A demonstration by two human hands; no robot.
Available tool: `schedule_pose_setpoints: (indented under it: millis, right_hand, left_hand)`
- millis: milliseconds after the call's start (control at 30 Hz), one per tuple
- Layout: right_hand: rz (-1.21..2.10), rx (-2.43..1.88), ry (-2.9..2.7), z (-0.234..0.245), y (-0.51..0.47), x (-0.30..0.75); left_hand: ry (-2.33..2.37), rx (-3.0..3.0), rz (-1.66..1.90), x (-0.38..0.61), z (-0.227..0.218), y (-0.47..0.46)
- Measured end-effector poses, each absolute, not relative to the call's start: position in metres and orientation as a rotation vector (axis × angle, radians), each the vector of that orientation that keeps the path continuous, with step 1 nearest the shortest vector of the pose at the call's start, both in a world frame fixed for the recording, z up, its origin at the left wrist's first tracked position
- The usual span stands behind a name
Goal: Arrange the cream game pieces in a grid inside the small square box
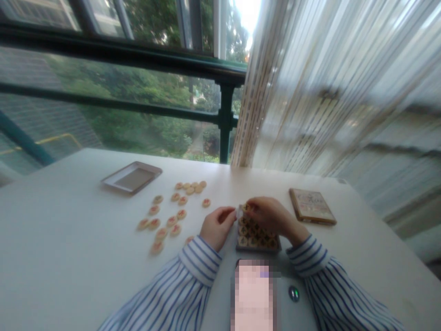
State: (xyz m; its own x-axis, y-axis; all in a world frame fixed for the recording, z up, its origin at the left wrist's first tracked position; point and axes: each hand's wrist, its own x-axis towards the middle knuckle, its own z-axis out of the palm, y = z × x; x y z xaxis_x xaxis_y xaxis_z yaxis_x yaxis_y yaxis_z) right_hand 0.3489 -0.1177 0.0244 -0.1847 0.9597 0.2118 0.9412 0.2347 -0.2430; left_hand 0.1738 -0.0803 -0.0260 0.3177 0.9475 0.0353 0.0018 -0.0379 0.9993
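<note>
A small tray packed with round wooden game discs lies on the white table in front of me. My right hand rests over its far end, fingers curled and pinching a disc at the tray's top corner. My left hand sits just left of the tray, fingers curled in against the tray's edge; what it holds, if anything, is hidden. Several loose wooden discs with red marks lie scattered to the left of my left hand.
An open, shallow box lid lies at the back left of the table. A flat brown box sits to the right of the tray. Behind the table are a green railing and a white curtain.
</note>
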Motion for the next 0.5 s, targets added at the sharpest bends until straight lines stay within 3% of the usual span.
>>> schedule_pose_setpoints:
  millis: [500]
  right_hand:
    - [0.091, -1.983, -2.328, 0.0276, -0.1216, 0.3437]
  left_hand:
    - [1.006, 1.555, 0.968, 0.1744, -0.0336, -0.0794]
